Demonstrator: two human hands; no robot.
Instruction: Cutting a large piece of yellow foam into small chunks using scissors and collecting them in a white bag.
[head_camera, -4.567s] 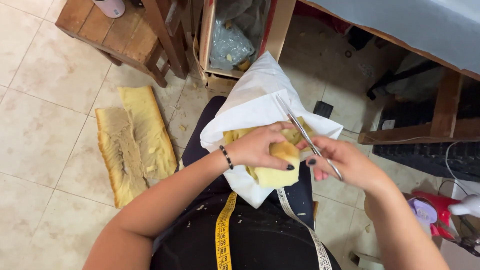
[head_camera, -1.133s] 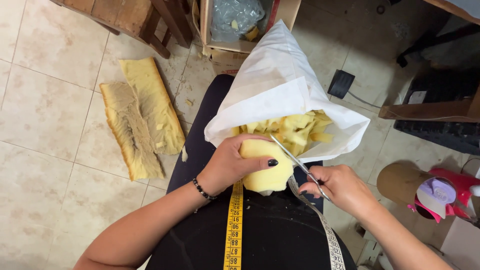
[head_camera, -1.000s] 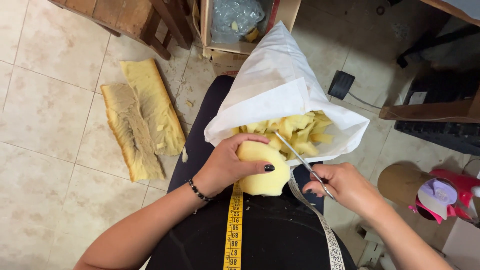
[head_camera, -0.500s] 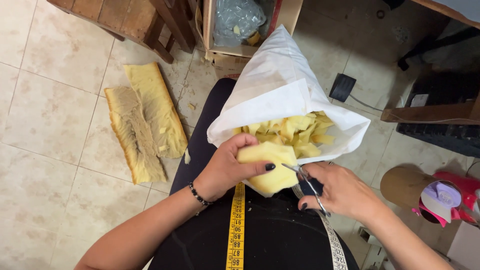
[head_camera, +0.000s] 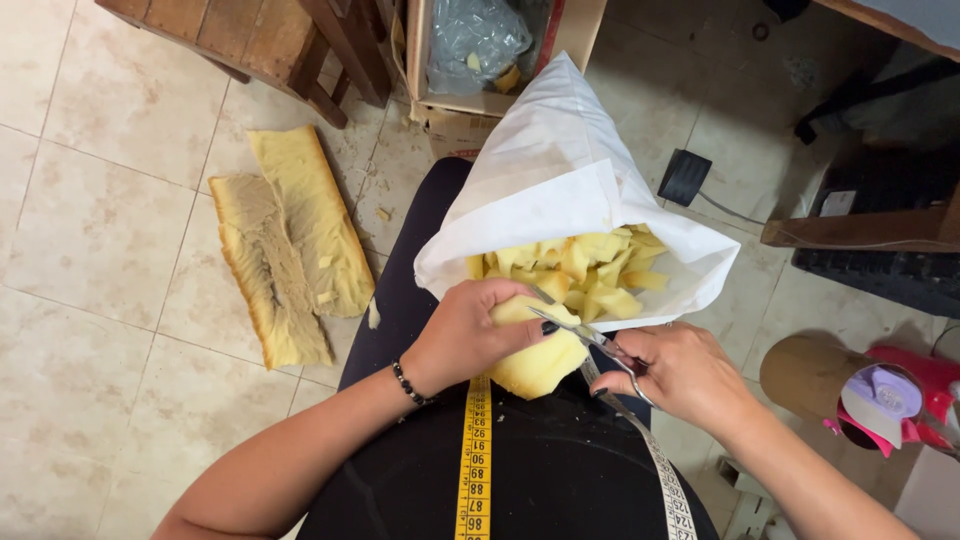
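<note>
My left hand (head_camera: 470, 335) grips a yellow foam chunk (head_camera: 540, 360) over my lap. Silver scissors (head_camera: 585, 335) are in my right hand (head_camera: 680, 375), their blades biting into the top of the chunk. Just beyond my hands a white cloth bag (head_camera: 560, 170) lies open on my legs, filled with several small yellow foam pieces (head_camera: 585, 265). A yellow measuring tape (head_camera: 475, 450) hangs down my dark top.
Two long slabs of yellow foam (head_camera: 290, 240) lie on the tiled floor to the left. A wooden stool (head_camera: 260, 40) and a cardboard box holding a plastic bag (head_camera: 480, 45) stand ahead. A black pedal (head_camera: 685, 178) and a brown cardboard tube (head_camera: 805, 375) sit on the right.
The scissors have closed further into the foam chunk and my right hand has come nearer to it. My left hand turned the chunk slightly. The view shifted a little.
</note>
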